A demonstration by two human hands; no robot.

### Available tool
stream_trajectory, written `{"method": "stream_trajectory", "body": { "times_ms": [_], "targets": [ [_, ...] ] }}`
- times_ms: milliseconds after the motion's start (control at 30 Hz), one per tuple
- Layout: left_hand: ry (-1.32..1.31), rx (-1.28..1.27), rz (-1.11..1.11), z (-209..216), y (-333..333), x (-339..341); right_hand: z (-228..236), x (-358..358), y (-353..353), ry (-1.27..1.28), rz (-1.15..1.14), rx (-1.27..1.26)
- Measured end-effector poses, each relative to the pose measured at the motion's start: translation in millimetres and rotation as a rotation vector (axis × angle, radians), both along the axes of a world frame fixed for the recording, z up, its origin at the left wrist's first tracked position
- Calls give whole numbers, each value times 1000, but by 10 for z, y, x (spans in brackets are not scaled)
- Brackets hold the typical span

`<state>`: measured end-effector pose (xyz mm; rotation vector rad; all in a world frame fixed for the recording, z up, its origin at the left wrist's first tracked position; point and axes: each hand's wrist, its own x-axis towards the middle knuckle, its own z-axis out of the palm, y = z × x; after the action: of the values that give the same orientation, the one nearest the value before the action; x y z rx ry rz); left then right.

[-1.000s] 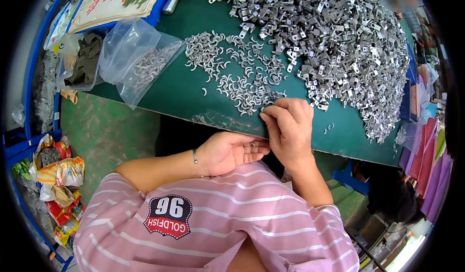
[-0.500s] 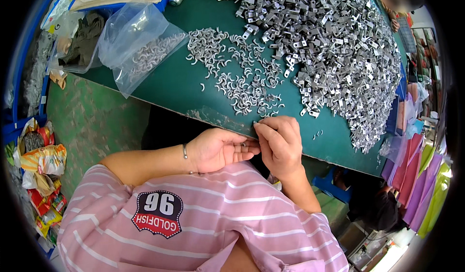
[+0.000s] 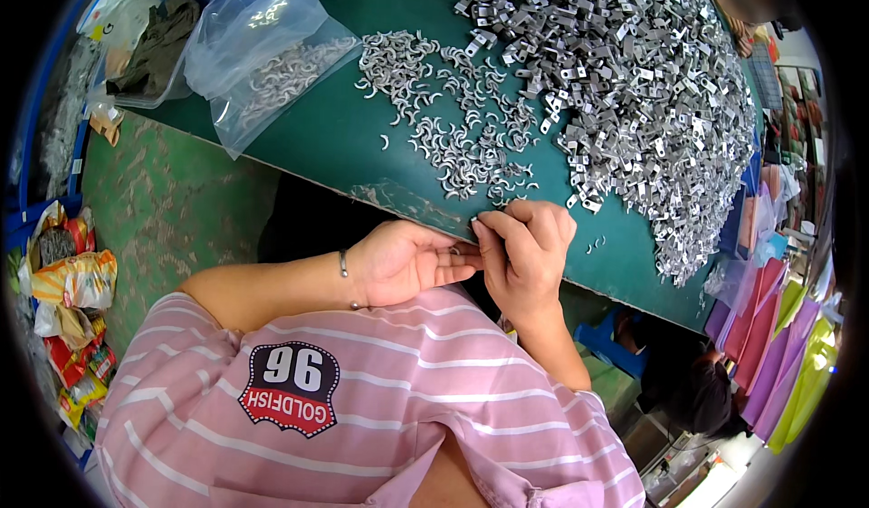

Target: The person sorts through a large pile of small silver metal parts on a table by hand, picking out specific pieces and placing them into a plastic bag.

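Palm up, my left hand (image 3: 403,262) is held just under the table's near edge, its fingers loosely stretched out. A small grey curved thing shows at its fingers; I cannot tell if it is a ring or a loose piece. My right hand (image 3: 528,253) is closed at the table edge, thumb and forefinger pinched together. Whatever is between those fingertips is too small to make out. Just beyond lie many small crescent-shaped metal pieces (image 3: 462,151) on the green tabletop (image 3: 330,160). Farther right is a large heap of bent metal clips with holes (image 3: 634,101).
A clear plastic bag (image 3: 267,60) with more crescents lies at the table's left, beside a clear container with dark cloth (image 3: 158,47). Coloured packets (image 3: 77,277) are at the far left. Coloured cloths (image 3: 769,345) hang at the right, near a blue stool (image 3: 611,341). Another person's hand shows at top right.
The whole view has shifted slightly, with the table sitting a little higher in the picture. My right hand has turned slightly, still pinched at the edge; my left hand keeps its pose.
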<state>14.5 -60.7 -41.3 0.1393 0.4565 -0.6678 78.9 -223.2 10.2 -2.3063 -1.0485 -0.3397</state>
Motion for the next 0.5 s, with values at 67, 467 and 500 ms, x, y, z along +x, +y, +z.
{"method": "stream_trajectory", "body": {
  "times_ms": [67,467,500],
  "targets": [
    [4,-27,7,-14,3,-3,-27,-19,-37,-19,22,-1],
    [-51,-48,-25,-6,34,18,29,-14,-150,46,16,64],
    [-36,-51,-18,-8,30,14,3,-13,-167,47,39,67]
  ]
}}
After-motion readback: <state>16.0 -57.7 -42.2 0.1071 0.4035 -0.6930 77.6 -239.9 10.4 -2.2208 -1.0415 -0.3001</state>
